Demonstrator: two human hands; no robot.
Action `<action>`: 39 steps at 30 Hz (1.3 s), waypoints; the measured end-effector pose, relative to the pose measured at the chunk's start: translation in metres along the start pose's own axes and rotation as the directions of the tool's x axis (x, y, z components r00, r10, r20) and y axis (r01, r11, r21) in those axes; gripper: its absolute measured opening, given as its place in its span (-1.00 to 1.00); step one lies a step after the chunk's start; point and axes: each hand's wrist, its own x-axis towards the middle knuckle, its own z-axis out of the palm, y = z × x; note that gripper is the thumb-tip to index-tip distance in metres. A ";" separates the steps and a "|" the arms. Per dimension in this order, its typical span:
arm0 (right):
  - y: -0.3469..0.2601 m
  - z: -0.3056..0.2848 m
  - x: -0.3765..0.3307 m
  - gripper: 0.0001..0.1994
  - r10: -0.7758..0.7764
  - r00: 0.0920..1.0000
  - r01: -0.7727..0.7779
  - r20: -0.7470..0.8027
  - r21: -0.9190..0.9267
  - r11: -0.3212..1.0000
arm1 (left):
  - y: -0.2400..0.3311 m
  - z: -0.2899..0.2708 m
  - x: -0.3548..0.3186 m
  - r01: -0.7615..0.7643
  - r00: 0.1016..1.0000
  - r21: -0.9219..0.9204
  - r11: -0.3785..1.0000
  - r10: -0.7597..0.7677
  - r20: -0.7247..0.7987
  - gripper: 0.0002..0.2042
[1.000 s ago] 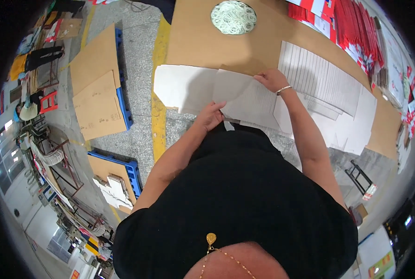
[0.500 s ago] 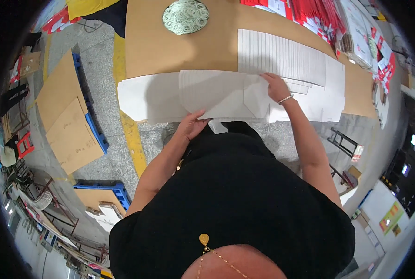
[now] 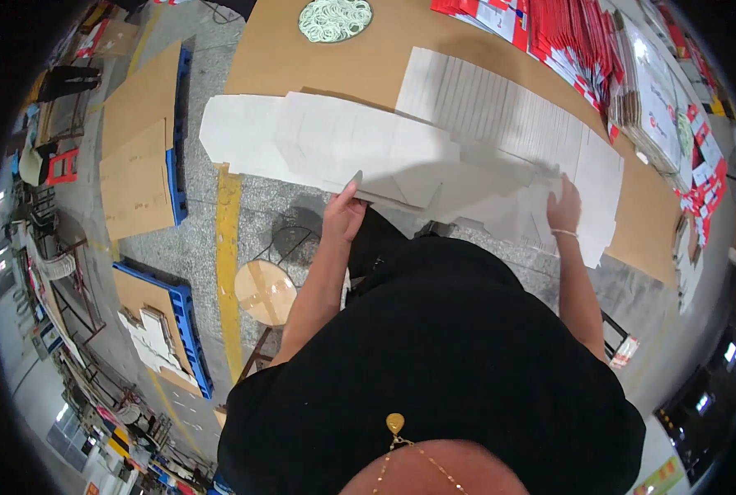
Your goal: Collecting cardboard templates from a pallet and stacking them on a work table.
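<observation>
A round stool (image 3: 266,295) stands beside the yellow floor line (image 3: 228,239). Brown cardboard (image 3: 139,148) lies on a blue pallet (image 3: 172,177).

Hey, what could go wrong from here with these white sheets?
The white sheets lie overlapping, so a nudge from the right hand might skew them. Floor shows just past their near edge, beside the left hand, so some could slip off the brown worktop. The round stool stands close on the left and might get bumped.
</observation>
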 end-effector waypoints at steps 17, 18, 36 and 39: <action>0.049 0.014 -0.054 -0.21 0.078 0.988 -0.069 0.133 -0.067 0.995 | -0.073 0.077 0.006 -0.264 0.911 0.759 0.595 0.413 -0.006 -0.51; 0.051 0.012 -0.055 -0.21 0.085 0.988 -0.076 0.130 -0.070 0.995 | -0.078 0.099 -0.004 -0.250 0.903 0.879 0.407 0.426 0.060 -0.52; 0.062 0.007 -0.055 -0.22 0.153 0.970 -0.142 0.191 -0.067 0.988 | -0.068 0.084 0.008 -0.229 0.906 0.920 0.317 0.415 0.083 -0.59; 0.072 0.006 -0.061 -0.22 0.175 0.964 -0.167 0.201 -0.057 0.984 | -0.095 0.134 -0.014 -0.409 0.719 0.886 -0.220 0.520 0.461 -0.60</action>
